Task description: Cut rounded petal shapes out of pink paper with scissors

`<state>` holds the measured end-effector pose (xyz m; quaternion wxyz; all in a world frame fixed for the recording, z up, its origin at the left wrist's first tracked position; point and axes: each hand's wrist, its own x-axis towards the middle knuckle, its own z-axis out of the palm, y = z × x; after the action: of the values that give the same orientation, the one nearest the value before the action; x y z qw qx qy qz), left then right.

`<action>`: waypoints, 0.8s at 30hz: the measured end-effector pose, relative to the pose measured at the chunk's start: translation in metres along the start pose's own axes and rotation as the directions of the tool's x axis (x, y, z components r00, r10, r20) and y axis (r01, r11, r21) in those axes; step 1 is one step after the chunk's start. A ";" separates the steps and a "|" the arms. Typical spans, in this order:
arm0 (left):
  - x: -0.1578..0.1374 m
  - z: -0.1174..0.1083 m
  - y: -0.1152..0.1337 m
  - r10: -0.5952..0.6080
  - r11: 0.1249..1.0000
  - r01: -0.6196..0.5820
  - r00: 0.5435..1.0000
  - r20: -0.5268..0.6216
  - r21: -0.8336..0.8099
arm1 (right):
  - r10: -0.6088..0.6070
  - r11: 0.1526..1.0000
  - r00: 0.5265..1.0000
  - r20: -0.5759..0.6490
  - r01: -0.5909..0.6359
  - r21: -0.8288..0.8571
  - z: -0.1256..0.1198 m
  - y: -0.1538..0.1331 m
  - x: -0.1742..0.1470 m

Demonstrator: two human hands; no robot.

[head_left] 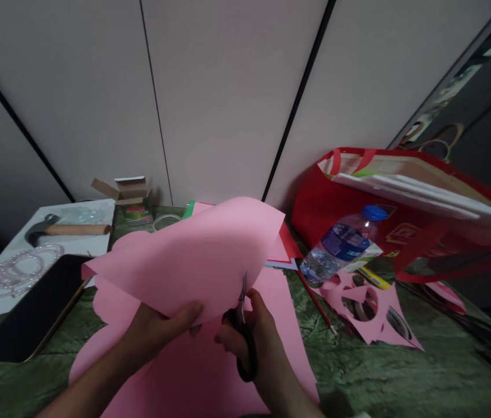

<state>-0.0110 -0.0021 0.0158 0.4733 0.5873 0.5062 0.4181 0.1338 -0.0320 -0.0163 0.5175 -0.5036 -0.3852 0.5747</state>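
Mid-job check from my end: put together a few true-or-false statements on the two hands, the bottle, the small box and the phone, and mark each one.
1. The left hand holds the curled pink sheet. True.
2. The right hand has no tool in it. False: the right hand holds the scissors.
3. The bottle has a blue cap. True.
4. The small box is shut. False: the small box has its flaps standing open.
5. The phone lies to the right of the scissors. False: the phone lies to the left of the scissors.
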 end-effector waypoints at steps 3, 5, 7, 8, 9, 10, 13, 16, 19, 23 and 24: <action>0.001 0.000 0.000 0.008 0.999 -0.008 1.000 -0.006 -0.032 | -0.007 1.000 1.000 0.017 0.007 -0.012 -0.001 0.003 0.000; 0.001 0.000 0.001 0.006 0.999 -0.005 1.000 0.006 -0.049 | -0.001 1.000 1.000 0.025 0.002 -0.017 -0.001 0.004 0.001; 0.001 -0.001 0.003 -0.003 0.999 0.004 1.000 0.011 -0.048 | 0.003 1.000 1.000 0.028 -0.003 -0.025 0.000 0.004 0.002; 0.001 -0.001 0.003 -0.007 0.999 0.007 1.000 0.008 -0.045 | 0.010 1.000 1.000 0.021 -0.010 -0.026 0.000 0.004 0.002; 0.001 -0.001 0.004 -0.010 0.999 0.010 1.000 0.004 -0.043 | 0.017 1.000 1.000 0.020 -0.016 -0.024 0.001 0.003 0.002; 0.001 -0.001 0.004 -0.008 0.999 0.008 1.000 0.002 -0.044 | 0.023 1.000 1.000 0.015 -0.023 -0.022 0.001 0.003 0.002; 0.002 -0.002 0.003 0.002 0.998 -0.002 1.000 0.004 -0.065 | 0.044 0.998 0.999 0.003 -0.044 -0.035 0.002 0.000 0.000; 0.002 -0.002 0.002 0.001 0.996 -0.002 1.000 -0.001 -0.085 | 0.042 0.998 0.999 0.002 -0.042 -0.040 0.002 -0.002 -0.002; 0.002 -0.002 0.002 0.003 0.996 -0.004 1.000 -0.018 -0.089 | 0.060 0.998 0.998 -0.032 -0.061 -0.032 0.002 -0.002 -0.002; 0.003 -0.002 0.001 0.005 0.994 -0.006 1.000 -0.013 -0.110 | 0.073 0.997 0.997 -0.038 -0.074 -0.029 0.003 -0.001 0.000; 0.003 -0.003 0.000 0.008 0.993 -0.009 1.000 -0.013 -0.117 | 0.068 0.997 0.997 -0.030 -0.069 -0.029 0.003 -0.001 0.000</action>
<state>-0.0131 0.0013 0.0160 0.5020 0.5583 0.4812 0.4526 0.1312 -0.0315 -0.0152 0.4955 -0.5323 -0.3689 0.5789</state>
